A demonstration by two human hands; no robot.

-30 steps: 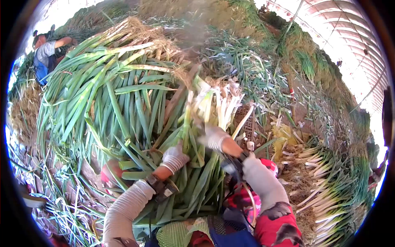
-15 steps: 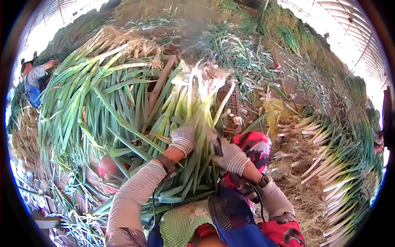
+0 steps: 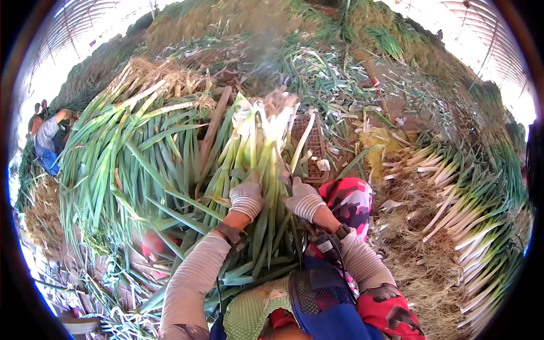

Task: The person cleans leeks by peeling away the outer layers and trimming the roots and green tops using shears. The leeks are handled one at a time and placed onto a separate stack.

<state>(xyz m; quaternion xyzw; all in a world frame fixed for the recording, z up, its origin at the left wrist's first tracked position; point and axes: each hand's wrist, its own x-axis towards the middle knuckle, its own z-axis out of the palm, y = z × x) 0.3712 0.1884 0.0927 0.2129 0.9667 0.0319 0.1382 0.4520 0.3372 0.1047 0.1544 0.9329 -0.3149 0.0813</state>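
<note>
A bundle of long green onions (image 3: 255,136) stands in front of me, white root ends up, green leaves falling toward my lap. My left hand (image 3: 247,199), in a pale striped glove, is closed on the stalks at the bundle's left side. Gloved as well, my right hand (image 3: 304,199) is closed round a dark tool (image 3: 285,180) at the bundle's right side; its far end lies against the stalks and its shape is hard to make out. A black cable runs beside my right wrist.
A large heap of green onions (image 3: 153,136) lies to the left, by a wooden bar (image 3: 215,127). Behind the bundle is a brown crate (image 3: 315,147). Trimmed onions (image 3: 453,209) line the right, beside root scraps (image 3: 413,260). At far left is another person (image 3: 48,139).
My right hand and the tool have moved left and a little up against the stalks. My left hand has shifted slightly down and left. The whole view has tilted a little.
</note>
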